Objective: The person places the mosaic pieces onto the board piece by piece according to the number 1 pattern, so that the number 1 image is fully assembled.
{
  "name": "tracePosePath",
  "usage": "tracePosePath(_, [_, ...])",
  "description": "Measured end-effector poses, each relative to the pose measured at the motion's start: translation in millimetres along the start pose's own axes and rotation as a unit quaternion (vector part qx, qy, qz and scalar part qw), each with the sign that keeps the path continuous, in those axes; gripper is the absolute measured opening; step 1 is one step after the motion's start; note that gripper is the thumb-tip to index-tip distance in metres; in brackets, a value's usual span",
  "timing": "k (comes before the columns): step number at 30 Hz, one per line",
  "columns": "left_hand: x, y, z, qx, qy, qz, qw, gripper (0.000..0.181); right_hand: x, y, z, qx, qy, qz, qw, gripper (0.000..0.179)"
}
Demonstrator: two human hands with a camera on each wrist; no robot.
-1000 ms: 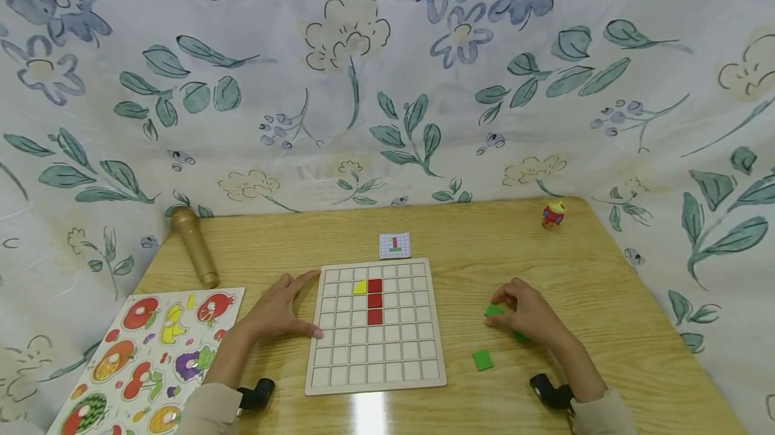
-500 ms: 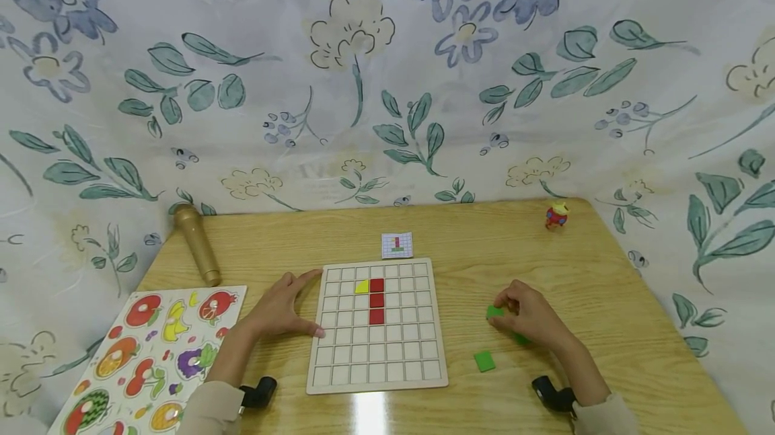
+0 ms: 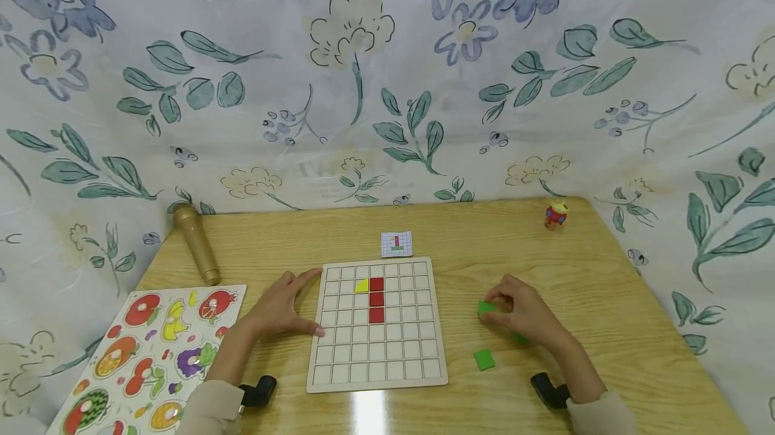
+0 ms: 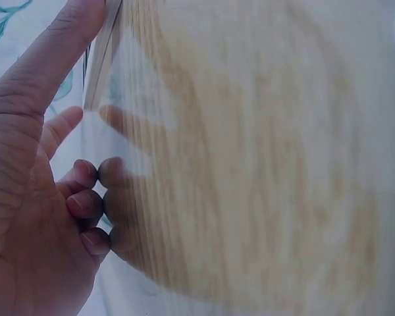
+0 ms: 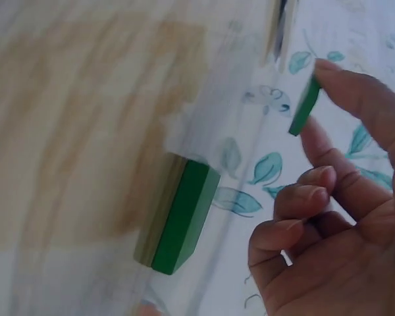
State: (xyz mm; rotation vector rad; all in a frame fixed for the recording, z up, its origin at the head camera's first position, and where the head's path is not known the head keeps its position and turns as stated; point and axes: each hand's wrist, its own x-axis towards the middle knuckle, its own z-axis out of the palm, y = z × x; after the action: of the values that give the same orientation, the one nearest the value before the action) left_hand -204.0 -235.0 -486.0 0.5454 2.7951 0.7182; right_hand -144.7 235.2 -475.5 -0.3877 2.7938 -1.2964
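Observation:
A pale wooden grid board (image 3: 311, 374) lies mid-table. Three red square tiles (image 3: 377, 299) stand in a column on it, with a yellow rounded tile (image 3: 362, 286) left of the top one. My left hand (image 3: 275, 307) touches the board's left side with spread thumb and index finger; its other fingertips rest near the tabletop in the left wrist view. My right hand (image 3: 523, 310) pinches a green square tile (image 5: 306, 105) by its edges, just above the table right of the board. Another green tile (image 3: 484, 359) lies nearer me, and one more (image 3: 521, 338) is partly hidden beneath the hand.
A small pattern card (image 3: 396, 244) lies behind the board. On the left are a fruit puzzle board (image 3: 154, 354) and a gold tapered cylinder (image 3: 196, 247). A small toy figure (image 3: 555, 214) stands at the back right. A floral curtain (image 3: 387, 85) closes off the back.
My right hand has lifted the green tile slightly and shifted a little left toward the board with it. The left hand stays where it was.

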Motion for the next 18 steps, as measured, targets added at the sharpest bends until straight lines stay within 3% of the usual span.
tracePosePath(18, [-0.4,-0.9,0.0,-0.009,-0.002,-0.001,1.0000,0.118,10.8,-23.4,10.7,0.045,-0.014,-0.053,0.9975,0.020])
